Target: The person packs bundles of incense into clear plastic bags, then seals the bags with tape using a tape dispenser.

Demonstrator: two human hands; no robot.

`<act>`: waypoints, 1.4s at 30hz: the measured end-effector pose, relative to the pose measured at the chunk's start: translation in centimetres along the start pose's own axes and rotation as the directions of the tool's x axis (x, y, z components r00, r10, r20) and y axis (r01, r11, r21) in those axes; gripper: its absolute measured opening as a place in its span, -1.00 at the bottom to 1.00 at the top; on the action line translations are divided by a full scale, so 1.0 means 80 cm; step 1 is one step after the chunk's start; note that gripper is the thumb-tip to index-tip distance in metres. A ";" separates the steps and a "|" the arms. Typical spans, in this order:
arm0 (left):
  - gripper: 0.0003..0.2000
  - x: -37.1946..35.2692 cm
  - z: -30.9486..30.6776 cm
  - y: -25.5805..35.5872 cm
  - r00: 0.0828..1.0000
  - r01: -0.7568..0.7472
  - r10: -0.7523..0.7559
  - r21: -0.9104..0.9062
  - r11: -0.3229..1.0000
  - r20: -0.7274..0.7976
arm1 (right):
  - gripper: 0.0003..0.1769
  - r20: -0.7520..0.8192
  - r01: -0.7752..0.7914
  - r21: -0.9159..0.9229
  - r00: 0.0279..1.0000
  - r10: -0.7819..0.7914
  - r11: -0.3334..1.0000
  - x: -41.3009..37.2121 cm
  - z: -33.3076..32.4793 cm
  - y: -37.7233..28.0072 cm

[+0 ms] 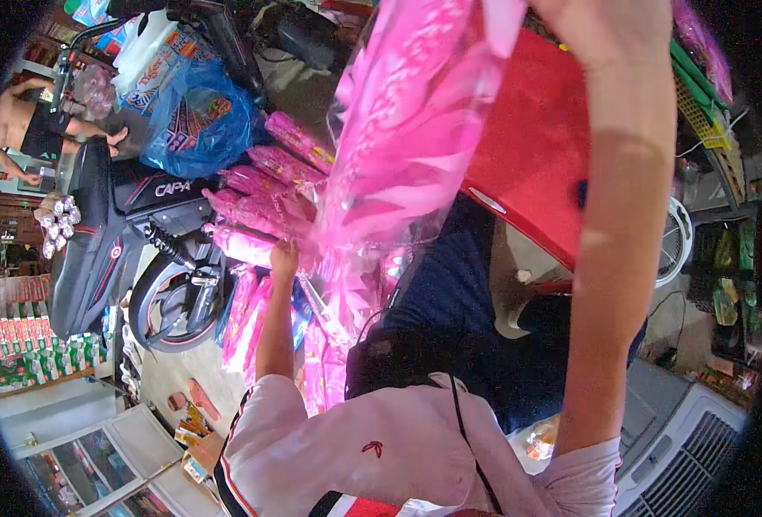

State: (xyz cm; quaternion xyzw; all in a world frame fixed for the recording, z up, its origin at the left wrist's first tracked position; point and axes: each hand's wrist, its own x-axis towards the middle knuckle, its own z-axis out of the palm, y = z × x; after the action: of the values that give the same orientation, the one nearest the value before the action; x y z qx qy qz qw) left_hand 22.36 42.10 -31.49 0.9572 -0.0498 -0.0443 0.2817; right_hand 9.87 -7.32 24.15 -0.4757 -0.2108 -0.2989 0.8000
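A large pink item in clear plastic wrap stretches from the top edge down to the middle of the view. My right hand is raised at the top, beside the upper end of this package; its fingers are cut off by the frame edge. Lower and to the left, my left hand is closed at a bunch of smaller pink wrapped packages; what exactly its fingers grip is too small to tell. More pink packages hang or lie below that hand.
A motorbike stands at the left with a blue plastic bag above it. A red panel is right of centre. Another person is at the far left. Stacked boxes and a glass case fill the lower left.
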 end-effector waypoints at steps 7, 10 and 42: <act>-0.34 -0.021 -0.007 0.123 0.978 -0.098 0.067 -0.151 0.984 -0.199 | -0.74 0.045 -0.044 -0.123 0.998 0.050 0.991 0.001 -0.074 -0.064; -0.37 -0.036 -0.051 0.259 0.952 -0.307 0.247 -0.526 0.793 -0.184 | -0.75 0.016 -0.019 -0.181 1.000 0.022 0.983 -0.019 -0.077 -0.072; -0.81 -0.114 -0.273 0.489 0.736 -0.566 0.023 -0.597 0.569 -0.677 | -0.26 -0.177 0.021 -0.950 0.787 0.591 -0.313 -0.256 -0.339 -0.058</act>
State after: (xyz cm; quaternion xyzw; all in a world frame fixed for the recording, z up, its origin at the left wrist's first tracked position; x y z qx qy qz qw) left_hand 13.06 22.15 8.56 0.6762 -0.1033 0.2953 0.6670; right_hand -6.86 -27.39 1.92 -0.9906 0.0766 -0.0254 0.1108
